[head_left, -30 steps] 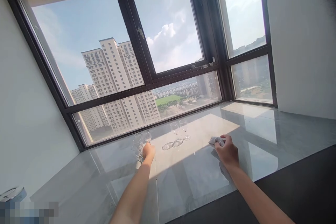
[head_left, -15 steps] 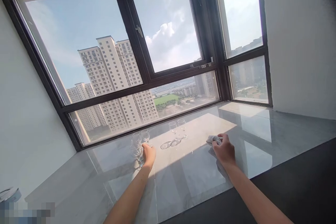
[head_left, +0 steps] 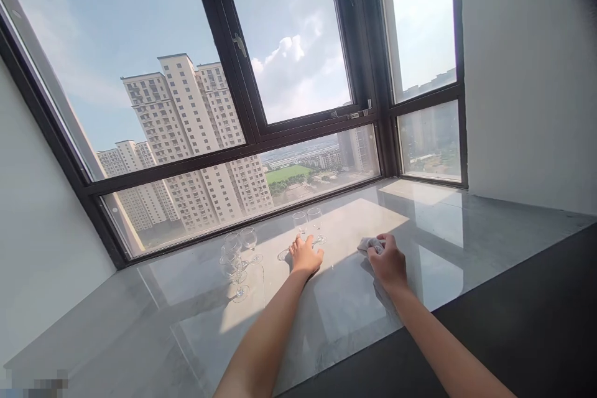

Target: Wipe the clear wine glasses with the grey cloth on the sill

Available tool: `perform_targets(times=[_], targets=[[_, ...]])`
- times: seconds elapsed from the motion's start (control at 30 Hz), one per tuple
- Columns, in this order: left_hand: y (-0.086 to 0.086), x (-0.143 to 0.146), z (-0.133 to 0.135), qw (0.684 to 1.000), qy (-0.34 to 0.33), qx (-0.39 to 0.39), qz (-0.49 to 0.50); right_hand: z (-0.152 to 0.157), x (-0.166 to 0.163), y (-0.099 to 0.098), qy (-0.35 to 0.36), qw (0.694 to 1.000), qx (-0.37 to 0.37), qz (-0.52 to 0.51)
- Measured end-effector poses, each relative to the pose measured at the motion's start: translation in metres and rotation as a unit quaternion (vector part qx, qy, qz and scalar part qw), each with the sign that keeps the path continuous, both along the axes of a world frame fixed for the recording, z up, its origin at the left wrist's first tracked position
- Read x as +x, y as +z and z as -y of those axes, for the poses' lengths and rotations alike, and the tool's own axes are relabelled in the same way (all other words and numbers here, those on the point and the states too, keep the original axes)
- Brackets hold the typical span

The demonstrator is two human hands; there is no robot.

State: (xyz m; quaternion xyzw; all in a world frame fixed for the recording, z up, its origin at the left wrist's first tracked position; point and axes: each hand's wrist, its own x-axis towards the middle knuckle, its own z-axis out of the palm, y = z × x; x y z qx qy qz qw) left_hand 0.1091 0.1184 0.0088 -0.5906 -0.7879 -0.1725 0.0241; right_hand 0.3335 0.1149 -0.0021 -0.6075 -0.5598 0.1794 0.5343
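My left hand (head_left: 305, 256) lies on the grey marble sill (head_left: 420, 224) with its fingers stretched toward two upright wine glasses (head_left: 308, 222) just beyond it; it holds nothing. My right hand (head_left: 385, 260) is closed over a small pale cloth (head_left: 368, 243) pressed on the sill. A cluster of several more wine glasses (head_left: 237, 255) stands to the left of my left hand, apart from it.
A large black-framed window (head_left: 242, 137) runs along the back of the sill, with tower blocks outside. White walls close off both ends. A dark surface (head_left: 536, 323) lies at the near right, below the sill's front edge.
My left hand let go of the left cluster of glasses and moved right, up to the two glasses in the middle. My right hand stayed on the cloth.
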Motion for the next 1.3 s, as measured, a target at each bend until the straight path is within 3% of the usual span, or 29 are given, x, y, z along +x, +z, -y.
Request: perform_targets(times=[0.1, 0.27, 0.4, 0.53, 0.67, 0.8, 1.3], targets=[[-0.001, -0.004, -0.01, 1.0, 0.011, -0.015, 0.022, -0.001, 0.0, 0.0, -0.001, 1.0, 0.004, -0.003], [0.001, -0.006, -0.011, 0.999, -0.036, -0.039, 0.01, -0.001, 0.0, -0.001, 0.01, 1.0, -0.003, -0.009], [-0.003, -0.011, 0.02, 0.996, -0.078, -0.052, 0.003, -0.001, 0.001, -0.003, 0.016, 1.0, -0.005, -0.017], [-0.01, -0.036, 0.069, 0.992, -0.11, -0.054, -0.022, -0.003, 0.001, -0.005, 0.006, 1.0, 0.002, -0.011], [-0.01, -0.071, 0.101, 0.998, -0.041, -0.051, -0.007, -0.003, 0.0, -0.005, -0.006, 1.0, 0.004, -0.006], [-0.006, -0.095, 0.106, 0.998, 0.03, -0.051, 0.017, -0.002, 0.0, -0.006, -0.007, 1.0, 0.003, -0.001], [-0.004, -0.122, 0.107, 0.997, 0.041, -0.053, 0.04, -0.004, 0.001, -0.01, 0.003, 1.0, 0.01, 0.011]])
